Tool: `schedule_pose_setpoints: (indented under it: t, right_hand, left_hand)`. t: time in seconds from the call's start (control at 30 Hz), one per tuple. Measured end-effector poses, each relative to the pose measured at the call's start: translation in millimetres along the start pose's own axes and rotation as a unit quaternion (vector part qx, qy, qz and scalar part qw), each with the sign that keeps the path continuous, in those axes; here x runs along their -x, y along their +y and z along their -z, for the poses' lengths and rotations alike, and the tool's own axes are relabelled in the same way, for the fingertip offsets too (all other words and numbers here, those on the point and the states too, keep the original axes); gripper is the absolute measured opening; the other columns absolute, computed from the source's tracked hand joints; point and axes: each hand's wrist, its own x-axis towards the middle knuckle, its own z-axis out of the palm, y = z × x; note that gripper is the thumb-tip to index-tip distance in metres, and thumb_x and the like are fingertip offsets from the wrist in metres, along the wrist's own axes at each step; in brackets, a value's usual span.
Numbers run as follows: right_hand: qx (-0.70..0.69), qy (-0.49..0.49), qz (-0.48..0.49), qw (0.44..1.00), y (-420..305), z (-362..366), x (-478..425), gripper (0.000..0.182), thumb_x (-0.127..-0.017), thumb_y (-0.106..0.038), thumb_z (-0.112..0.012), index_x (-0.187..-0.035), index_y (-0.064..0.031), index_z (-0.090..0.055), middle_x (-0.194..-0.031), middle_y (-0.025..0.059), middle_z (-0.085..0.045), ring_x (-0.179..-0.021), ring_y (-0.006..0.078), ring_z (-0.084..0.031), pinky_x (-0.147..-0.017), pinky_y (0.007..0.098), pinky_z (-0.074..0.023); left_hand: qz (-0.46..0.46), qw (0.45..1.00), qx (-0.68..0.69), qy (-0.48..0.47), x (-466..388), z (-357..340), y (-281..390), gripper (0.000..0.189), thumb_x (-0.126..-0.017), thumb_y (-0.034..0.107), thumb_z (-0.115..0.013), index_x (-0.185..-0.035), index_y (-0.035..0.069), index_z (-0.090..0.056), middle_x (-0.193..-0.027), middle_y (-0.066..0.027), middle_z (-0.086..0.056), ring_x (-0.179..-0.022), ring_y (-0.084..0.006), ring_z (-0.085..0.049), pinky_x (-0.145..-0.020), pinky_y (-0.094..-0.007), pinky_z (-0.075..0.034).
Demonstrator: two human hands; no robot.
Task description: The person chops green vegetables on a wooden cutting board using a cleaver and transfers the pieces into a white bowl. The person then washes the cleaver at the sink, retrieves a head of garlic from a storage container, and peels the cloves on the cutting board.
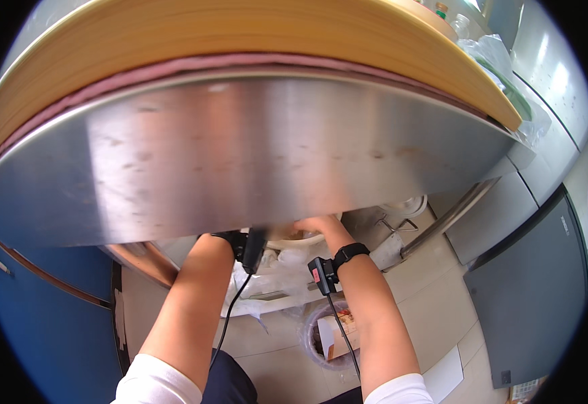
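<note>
Both of my arms reach under the steel table edge. That edge hides nearly all of my left hand; a blurred skin-toned patch beside the black wrist device may be part of it. My right hand dips over the rim of a pale round container, its fingers mostly out of sight. Whether either hand holds something is not visible. Crumpled clear plastic bags with whitish contents lie just in front of the container, on a low shelf. A second black device is strapped to my right wrist.
Above sits a thick wooden board on pink cloth. A lined waste bin with a carton stands on the tiled floor. Metal pots and a table leg are at right, blue cabinets at left, a grey appliance far right.
</note>
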Motion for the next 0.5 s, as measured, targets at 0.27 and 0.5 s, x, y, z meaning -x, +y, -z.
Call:
schedule_pose_setpoints:
  t: [0.27, 0.5]
  right_hand:
    - [0.055, 0.21, -0.015, 0.976, 35.1, -11.9, 8.4, 0.029, -0.071, -0.013, -0.067, -0.1, -0.0104, -0.065, -0.104, 0.0074, -0.062, -0.109, 0.0295, -0.054, -0.087, 0.0412, -0.0481]
    - [-0.002, 0.059, 0.096, 0.994, -24.3, -20.9, 35.1, 0.017, -0.083, -0.014, -0.054, -0.093, -0.01, -0.066, -0.1, 0.0086, -0.065, -0.1, 0.029, -0.059, -0.084, 0.043, -0.0463]
  left_hand:
    - [0.0, 1.0, -0.002, -0.001, -20.5, 17.0, 2.8, 0.065, -0.076, 0.037, -0.067, -0.13, 0.006, -0.047, -0.127, -0.0187, -0.052, -0.115, -0.0362, -0.051, -0.095, -0.0489, -0.041]
    - [0.014, 1.0, -0.019, -0.008, -12.0, 19.5, -12.0, 0.066, -0.075, 0.038, -0.067, -0.13, 0.006, -0.047, -0.127, -0.0187, -0.052, -0.115, -0.0361, -0.051, -0.095, -0.0491, -0.041]
